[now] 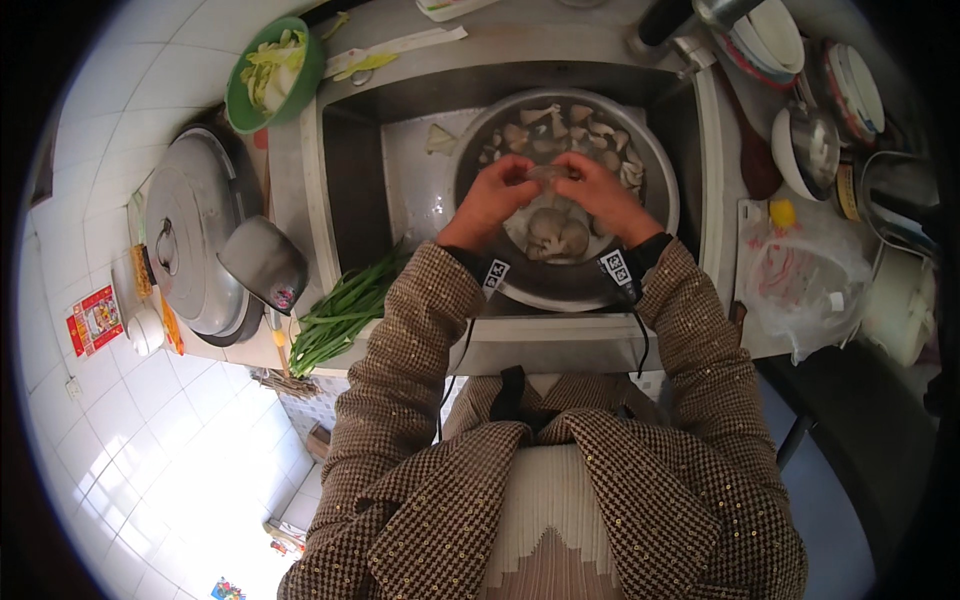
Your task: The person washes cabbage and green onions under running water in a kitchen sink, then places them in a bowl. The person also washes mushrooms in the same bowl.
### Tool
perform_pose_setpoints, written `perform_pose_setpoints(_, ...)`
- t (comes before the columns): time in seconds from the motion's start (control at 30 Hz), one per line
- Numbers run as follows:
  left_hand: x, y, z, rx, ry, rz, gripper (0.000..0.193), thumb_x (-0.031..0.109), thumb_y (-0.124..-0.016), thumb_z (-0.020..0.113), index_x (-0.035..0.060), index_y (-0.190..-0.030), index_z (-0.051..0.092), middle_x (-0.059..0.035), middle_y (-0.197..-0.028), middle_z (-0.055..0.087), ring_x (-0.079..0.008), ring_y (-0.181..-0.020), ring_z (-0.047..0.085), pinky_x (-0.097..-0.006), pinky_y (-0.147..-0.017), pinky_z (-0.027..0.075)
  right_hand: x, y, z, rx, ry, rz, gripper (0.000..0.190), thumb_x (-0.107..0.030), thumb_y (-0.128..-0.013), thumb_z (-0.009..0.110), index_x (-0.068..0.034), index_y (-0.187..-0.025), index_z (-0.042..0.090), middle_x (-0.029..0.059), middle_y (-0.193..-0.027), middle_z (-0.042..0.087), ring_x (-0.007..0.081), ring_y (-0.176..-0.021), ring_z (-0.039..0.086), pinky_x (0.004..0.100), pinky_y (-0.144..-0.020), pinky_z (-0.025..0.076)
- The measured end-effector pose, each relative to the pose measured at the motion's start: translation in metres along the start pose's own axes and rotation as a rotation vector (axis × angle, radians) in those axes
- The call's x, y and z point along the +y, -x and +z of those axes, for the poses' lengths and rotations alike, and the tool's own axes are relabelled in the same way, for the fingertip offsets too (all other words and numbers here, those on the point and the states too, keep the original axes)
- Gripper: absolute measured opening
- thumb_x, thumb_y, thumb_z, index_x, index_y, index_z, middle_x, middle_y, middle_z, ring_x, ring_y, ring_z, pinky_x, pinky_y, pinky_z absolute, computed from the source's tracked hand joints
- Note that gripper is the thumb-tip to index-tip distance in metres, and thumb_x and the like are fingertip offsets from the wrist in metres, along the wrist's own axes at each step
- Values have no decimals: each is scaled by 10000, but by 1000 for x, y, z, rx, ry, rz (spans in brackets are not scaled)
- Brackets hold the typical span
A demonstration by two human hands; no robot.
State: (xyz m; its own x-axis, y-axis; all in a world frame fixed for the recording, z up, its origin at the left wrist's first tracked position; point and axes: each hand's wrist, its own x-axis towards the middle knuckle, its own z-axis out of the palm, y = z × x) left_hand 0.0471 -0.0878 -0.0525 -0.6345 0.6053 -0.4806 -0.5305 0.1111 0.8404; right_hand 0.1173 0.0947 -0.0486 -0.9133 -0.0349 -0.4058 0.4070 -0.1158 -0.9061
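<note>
Both hands hold one oyster mushroom (550, 174) between them, above a round metal basin (671, 187). My left hand (491, 196) pinches its left edge with thumb and fingers, and my right hand (604, 195) grips the right edge the same way. In the basin, torn mushroom pieces (555, 129) lie toward the far side. A larger cluster of oyster mushrooms (557, 234) sits just below my hands, on something whitish that I cannot make out. The basin stands in a stainless steel sink (420, 180).
Left of the sink are a bunch of green leafy stalks (349, 311), a lidded metal pot (191, 232) and a green bowl (311, 82) of cabbage leaves. To the right are stacked bowls (772, 37), a wooden spoon (757, 161) and a plastic bag (810, 277). A faucet (694, 56) stands at the back right.
</note>
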Motion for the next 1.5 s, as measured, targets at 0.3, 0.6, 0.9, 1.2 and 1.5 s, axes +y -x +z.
perform_pose_setpoints(0.3, 7, 4, -8, -28, 163, -70, 195, 31, -785, 629, 25, -975, 582, 4, -820, 579, -74, -669, 499, -213, -617, 405, 10, 9, -25, 144, -248, 191, 333, -247, -862, 610, -58, -1128, 547, -4, -937, 572, 98, -815, 536, 247, -731, 443)
perform_pose_setpoints(0.6, 8, 0, -2, -113, -222, -75, 160, 22, -770, 636, 12, -927, 610, 0, -797, 585, -78, -673, 505, -234, -604, 405, 3, 3, 1, -71, 152, -126, 269, -195, -799, 674, -53, -1020, 617, 1, -864, 578, 69, -784, 508, 247, -671, 433)
perform_pose_setpoints(0.9, 4, -6, -9, -38, 159, -48, 98, 34, -803, 625, 64, -862, 553, 14, -804, 538, -70, -639, 483, -208, -578, 379, 14, 9, -27, 231, 9, 222, 371, -236, -745, 685, 12, -1011, 611, 73, -726, 614, 138, -692, 589, 295, -648, 478)
perform_pose_setpoints(1.2, -23, -28, -30, 186, -916, 199, 820, 234, -674, 800, 76, -1365, 388, -275, -1397, 339, -420, -1249, 414, -428, -1024, 383, 41, -10, -64, 451, 854, -56, 560, -239, -760, 708, -64, -1248, 496, 192, -1308, 453, 363, -1145, 500, 399, -954, 431)
perform_pose_setpoints(1.5, -67, -77, 1, 98, -1004, 115, 693, 179, -682, 760, 68, -1294, 454, -305, -1281, 440, -438, -1118, 511, -465, -909, 449, 87, -59, -19, 84, 978, -126, 436, -41, -752, 635, -59, -1176, 535, 202, -1218, 511, 394, -1010, 558, 466, -835, 480)
